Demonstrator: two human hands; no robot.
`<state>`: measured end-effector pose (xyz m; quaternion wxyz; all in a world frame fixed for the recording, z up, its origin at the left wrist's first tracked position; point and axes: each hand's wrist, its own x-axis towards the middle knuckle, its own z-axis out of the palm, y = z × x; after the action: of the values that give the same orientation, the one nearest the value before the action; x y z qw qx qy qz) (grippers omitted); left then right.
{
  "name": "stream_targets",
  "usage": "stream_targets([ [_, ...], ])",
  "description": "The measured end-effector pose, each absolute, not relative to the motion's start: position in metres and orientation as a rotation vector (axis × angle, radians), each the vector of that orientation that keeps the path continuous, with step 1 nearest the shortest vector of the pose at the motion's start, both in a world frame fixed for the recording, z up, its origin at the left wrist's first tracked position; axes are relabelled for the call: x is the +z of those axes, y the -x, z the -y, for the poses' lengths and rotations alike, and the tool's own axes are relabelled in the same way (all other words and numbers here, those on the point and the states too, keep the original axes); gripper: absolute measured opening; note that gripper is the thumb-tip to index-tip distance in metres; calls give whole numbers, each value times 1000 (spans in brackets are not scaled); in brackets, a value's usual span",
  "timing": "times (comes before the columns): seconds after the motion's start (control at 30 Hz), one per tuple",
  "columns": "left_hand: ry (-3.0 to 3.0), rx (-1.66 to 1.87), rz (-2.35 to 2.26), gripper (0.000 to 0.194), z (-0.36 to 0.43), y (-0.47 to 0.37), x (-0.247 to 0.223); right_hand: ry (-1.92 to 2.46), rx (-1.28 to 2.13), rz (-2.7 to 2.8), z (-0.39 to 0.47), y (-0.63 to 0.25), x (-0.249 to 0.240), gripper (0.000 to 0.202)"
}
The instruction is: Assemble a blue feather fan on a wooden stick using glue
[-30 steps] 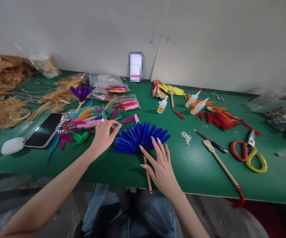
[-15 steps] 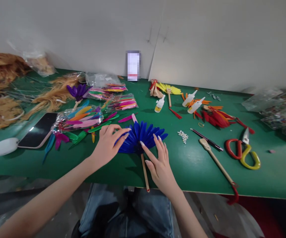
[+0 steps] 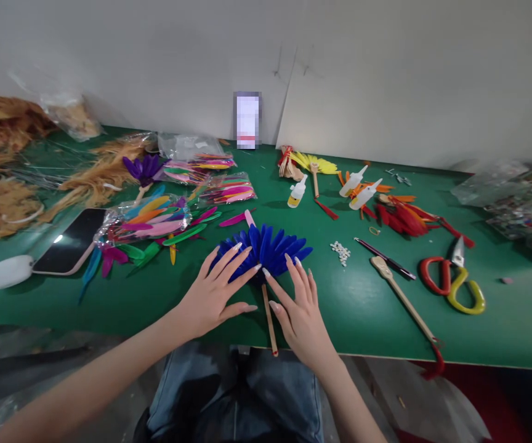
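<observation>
A blue feather fan (image 3: 266, 243) lies flat before me, its wooden handle (image 3: 270, 320) pointing toward the table's front edge. My left hand (image 3: 217, 289) rests with spread fingers over the fan's left feathers, thumb stretched toward the handle. On the right side, my right hand (image 3: 299, 301) lies with its fingers stretched over the lower feathers, index fingertip near the fan's centre. Both hands are open and grip nothing. The point where feathers meet handle is partly hidden by my fingertips. Just behind the fan lies a pink strip (image 3: 249, 218).
Right of the fan are small white beads (image 3: 340, 253), a pen (image 3: 385, 259), a wooden fan handle (image 3: 404, 298) and scissors (image 3: 453, 277). Glue bottles (image 3: 297, 192) and a yellow fan (image 3: 314, 165) lie behind. Bagged feathers (image 3: 148, 221) and a phone (image 3: 69, 242) are at left.
My left hand has moved right and down, from pinched-looking fingers at the fan's left edge to spread fingers over the feathers. My right hand has barely moved.
</observation>
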<state>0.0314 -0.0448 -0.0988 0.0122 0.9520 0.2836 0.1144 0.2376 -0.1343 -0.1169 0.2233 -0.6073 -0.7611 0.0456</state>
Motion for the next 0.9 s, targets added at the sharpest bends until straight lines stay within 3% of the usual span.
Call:
stream_targets([
  [0.67,-2899,430,-967,60,50,-28,-96,1701,31,2181,131,-235,-119,48],
  [0.9,-2421,663,-1606,37,4,-11,-85,1696,11,2185,131,-234,-118,48],
])
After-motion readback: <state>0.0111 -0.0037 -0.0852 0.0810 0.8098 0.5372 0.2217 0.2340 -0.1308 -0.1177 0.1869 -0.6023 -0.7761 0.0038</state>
